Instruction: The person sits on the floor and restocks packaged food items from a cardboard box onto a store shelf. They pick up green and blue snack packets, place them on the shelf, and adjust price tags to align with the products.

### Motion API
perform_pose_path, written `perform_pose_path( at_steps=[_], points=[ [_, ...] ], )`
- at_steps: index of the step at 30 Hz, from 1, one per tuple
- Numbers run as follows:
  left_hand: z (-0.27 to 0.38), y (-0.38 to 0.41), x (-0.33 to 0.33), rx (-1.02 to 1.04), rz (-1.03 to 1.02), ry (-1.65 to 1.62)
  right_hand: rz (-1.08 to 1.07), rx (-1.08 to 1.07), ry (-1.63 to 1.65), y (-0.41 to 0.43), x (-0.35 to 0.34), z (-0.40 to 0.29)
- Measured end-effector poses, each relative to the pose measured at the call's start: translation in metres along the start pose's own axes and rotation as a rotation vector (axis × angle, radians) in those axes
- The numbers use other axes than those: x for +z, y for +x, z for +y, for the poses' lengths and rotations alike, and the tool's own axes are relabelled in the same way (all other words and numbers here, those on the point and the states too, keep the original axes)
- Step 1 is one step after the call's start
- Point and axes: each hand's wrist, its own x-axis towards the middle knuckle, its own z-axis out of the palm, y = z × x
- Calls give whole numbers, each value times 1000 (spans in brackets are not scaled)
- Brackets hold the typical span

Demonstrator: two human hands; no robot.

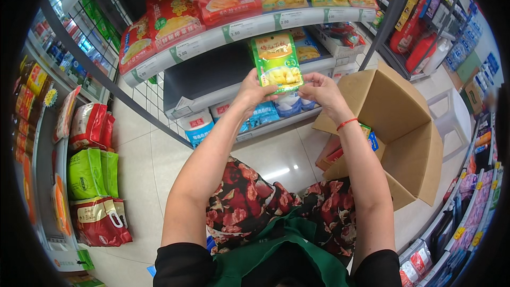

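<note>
A green and yellow food packet (277, 63) is held upright in front of the shelf unit, its printed face towards me. My left hand (256, 92) grips its lower left corner, with the thumb over the front. At the lower right corner, my right hand (321, 92) pinches the packet's edge between thumb and fingers; a red cord is round that wrist. Behind the packet is the middle shelf (207, 75), dark and partly bare, with a blue packet (307, 50) on its right part. Red, blue and green packets lie on the shelf above.
An open cardboard box (410, 143) stands on the floor at the right, with a few packets inside. A white plastic stool (450, 115) is beyond it. Bagged goods (93, 173) stand at the left by another shelf. Salt bags (198, 125) fill part of the bottom shelf.
</note>
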Motion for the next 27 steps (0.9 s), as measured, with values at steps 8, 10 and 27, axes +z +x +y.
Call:
perform_pose_path(
  at_steps=[8,10,27],
  points=[
    [-10,-4,16,-1,-35,148,318,-83,-739,7,5,25],
    [-13,-1,19,19,-28,114,407,-176,-987,6,11,27],
    [-21,51,-39,254,294,700,319,-222,-617,61,14,28]
  ],
)
